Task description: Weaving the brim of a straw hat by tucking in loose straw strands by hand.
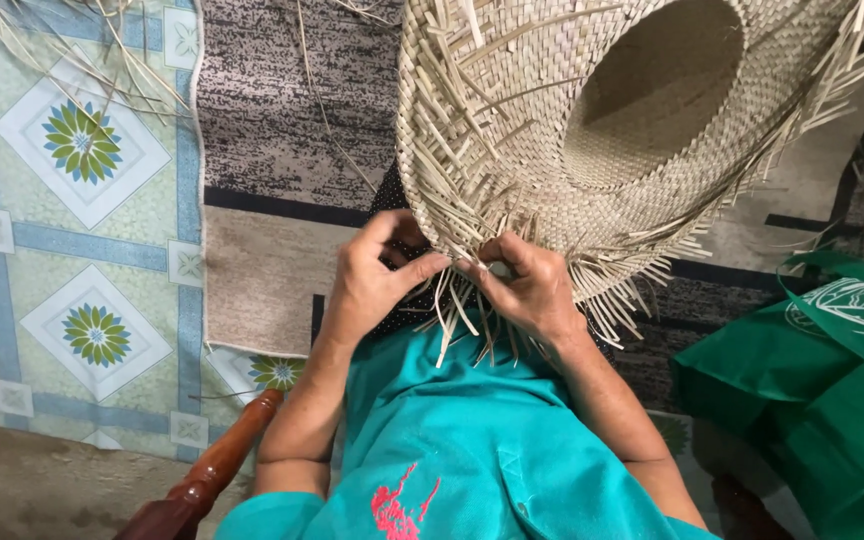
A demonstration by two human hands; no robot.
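Observation:
A woven straw hat point(512, 130) lies upside down on my lap, crown opening facing up, with loose pale strips sticking out all round its unfinished brim. My left hand point(372, 280) pinches the near brim edge, thumb on top of the weave. My right hand point(527, 285) grips the same edge just to the right, fingers curled around several loose straw strips point(462, 315) that hang down toward my teal shirt. The two hands almost touch at the brim.
A grey patterned mat point(272, 120) covers the floor under the hat, next to a tiled vinyl sheet with green flowers point(82, 200) on the left. A green cloth bag point(822, 380) lies at the right. A dark wooden chair arm point(217, 470) shows at bottom left. Loose straw point(72, 50) lies at top left.

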